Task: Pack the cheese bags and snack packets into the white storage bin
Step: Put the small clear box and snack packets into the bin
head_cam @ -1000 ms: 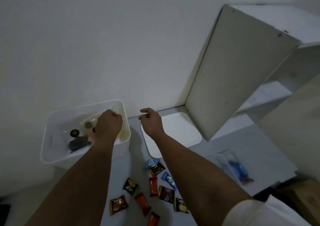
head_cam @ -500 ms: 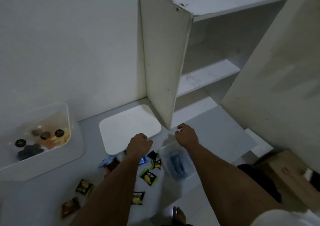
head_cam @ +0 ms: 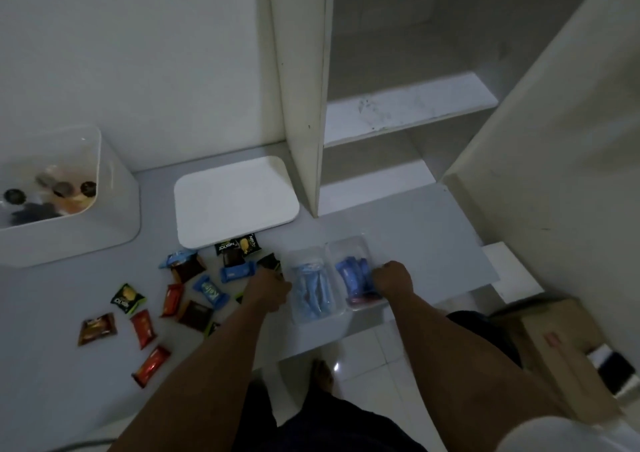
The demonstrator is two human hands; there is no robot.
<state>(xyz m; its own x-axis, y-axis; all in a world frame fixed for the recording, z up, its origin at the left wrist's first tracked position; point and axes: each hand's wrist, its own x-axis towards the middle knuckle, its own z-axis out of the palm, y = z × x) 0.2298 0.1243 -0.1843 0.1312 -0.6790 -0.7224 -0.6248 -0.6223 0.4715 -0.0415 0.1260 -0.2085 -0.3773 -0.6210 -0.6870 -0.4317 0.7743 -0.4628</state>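
The white storage bin (head_cam: 114, 209) stands open at the far left, with clear bags of round dark and pale items inside. Its flat white lid (head_cam: 235, 202) lies beside it. Several small snack packets (head_cam: 204, 289) in black, red, blue and brown are scattered on the grey surface. Two clear cheese bags with blue contents lie side by side near the front edge. My left hand (head_cam: 268, 287) is curled on the left edge of the left cheese bag (head_cam: 311, 289). On the right cheese bag (head_cam: 351, 271), my right hand (head_cam: 393, 276) is curled on its right edge.
A white shelf unit (head_cam: 301, 105) rises just behind the lid and bags. The surface's front edge (head_cam: 329, 340) runs right below the bags, above tiled floor and my foot. A cardboard box (head_cam: 561, 347) sits on the floor at the right.
My left hand has come out of the bin, and both hands have moved right and down to the two clear bags. The view has swung right, so the bin now sits at the left.
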